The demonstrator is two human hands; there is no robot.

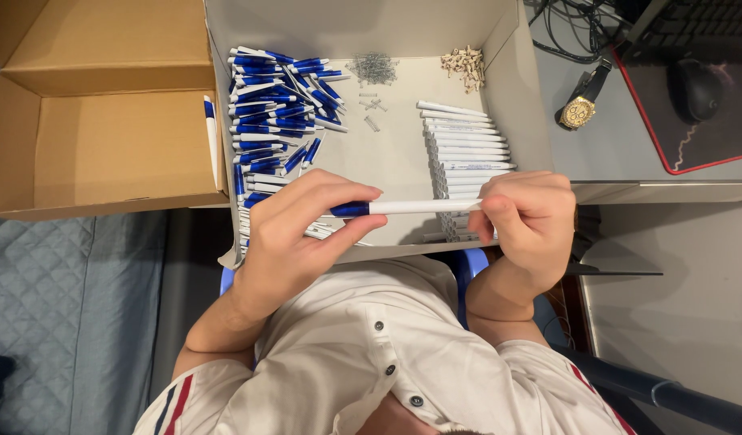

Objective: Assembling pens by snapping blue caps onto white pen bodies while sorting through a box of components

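Head view, white pen (411, 207), blue grip, level

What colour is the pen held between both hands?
The pen is white with a dark blue end, clearest in the head view.

Empty brown cardboard box (105, 145) at left, flaps open. Gold-faced wristwatch w/ black strap (580, 109) on grey desk. Black computer mouse (697, 87) on red-edged black pad (693, 121). Grey quilted fabric (65, 322) lower left.

Two boxes (105, 153), one watch (579, 111), perhaps fifty pens (274, 105).
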